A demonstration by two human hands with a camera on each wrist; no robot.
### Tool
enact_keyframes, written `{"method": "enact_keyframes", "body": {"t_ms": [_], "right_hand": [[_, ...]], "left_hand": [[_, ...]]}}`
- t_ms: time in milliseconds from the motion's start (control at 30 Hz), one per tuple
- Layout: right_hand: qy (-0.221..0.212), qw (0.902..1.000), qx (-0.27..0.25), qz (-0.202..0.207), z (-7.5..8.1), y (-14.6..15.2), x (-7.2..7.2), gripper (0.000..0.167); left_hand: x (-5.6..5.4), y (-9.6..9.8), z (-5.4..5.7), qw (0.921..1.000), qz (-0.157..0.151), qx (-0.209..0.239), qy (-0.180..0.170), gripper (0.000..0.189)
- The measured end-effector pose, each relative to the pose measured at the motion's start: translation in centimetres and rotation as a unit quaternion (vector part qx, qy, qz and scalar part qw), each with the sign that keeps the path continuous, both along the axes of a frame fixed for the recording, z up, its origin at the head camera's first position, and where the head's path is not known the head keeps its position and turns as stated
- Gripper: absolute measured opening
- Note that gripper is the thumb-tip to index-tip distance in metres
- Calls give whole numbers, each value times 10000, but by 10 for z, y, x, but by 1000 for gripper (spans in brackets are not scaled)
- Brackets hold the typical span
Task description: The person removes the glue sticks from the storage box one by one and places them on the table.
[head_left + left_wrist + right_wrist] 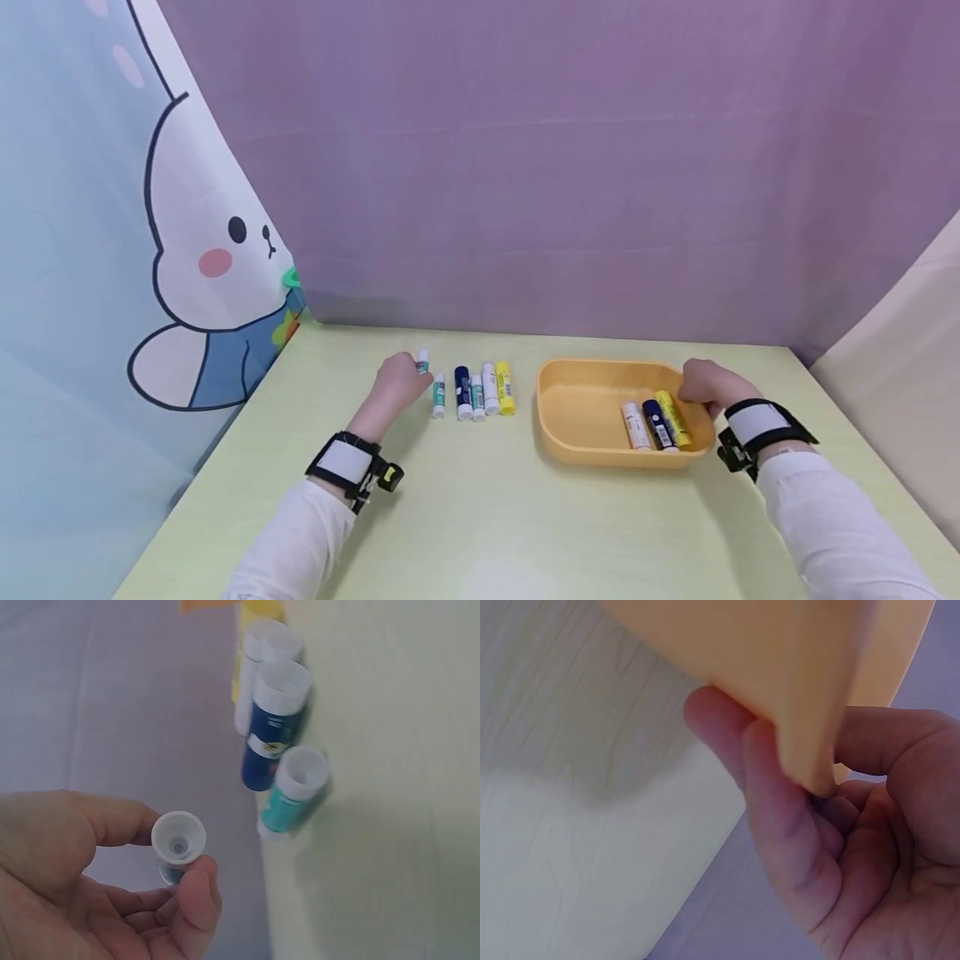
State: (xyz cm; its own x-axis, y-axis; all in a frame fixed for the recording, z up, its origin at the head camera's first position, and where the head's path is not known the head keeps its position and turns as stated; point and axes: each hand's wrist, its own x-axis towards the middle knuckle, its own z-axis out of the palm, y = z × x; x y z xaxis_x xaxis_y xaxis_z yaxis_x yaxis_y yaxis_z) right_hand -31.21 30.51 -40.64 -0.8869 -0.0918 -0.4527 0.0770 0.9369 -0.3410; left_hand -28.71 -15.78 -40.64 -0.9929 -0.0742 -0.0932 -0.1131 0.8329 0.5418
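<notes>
My left hand [403, 382] pinches a small white-and-teal glue stick [423, 362] between thumb and fingers, its hollow white end [178, 836] facing the left wrist camera. Just right of that hand is a teal glue stick [438, 396]. Beyond it, a navy one [463, 392], another teal one [477, 397], a white one [490, 388] and a yellow one [505, 387] form a row. My right hand [712, 385] grips the right rim of an orange tray [577, 454], fingers curled beneath it. A white [636, 425], a navy [659, 425] and a yellow glue stick [672, 418] lie inside, toward the right.
Everything stands on a pale wooden-look table [480, 517]. A purple cloth [525, 183] hangs along its back edge. At the left hangs a blue curtain [67, 292] with a cartoon rabbit; at the right, a cream cloth [900, 350].
</notes>
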Motion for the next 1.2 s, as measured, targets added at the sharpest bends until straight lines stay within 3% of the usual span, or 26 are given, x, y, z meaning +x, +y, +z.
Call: {"method": "enact_keyframes", "body": {"t_ms": [200, 433, 733, 1200], "right_hand": [[-67, 9999, -88, -97, 1, -1, 1, 20], [-59, 9999, -102, -108, 2, -2, 2, 18], [-93, 9998, -132, -137, 3, -2, 1, 17], [-88, 9997, -175, -162, 3, -3, 2, 17]], "left_hand": [[-7, -5, -19, 9994, 134, 207, -230, 28], [-13, -6, -34, 9989, 185, 147, -400, 25], [-18, -5, -44, 9987, 189, -9, -474, 20], [-18, 6, -49, 9991, 138, -182, -345, 14]]}}
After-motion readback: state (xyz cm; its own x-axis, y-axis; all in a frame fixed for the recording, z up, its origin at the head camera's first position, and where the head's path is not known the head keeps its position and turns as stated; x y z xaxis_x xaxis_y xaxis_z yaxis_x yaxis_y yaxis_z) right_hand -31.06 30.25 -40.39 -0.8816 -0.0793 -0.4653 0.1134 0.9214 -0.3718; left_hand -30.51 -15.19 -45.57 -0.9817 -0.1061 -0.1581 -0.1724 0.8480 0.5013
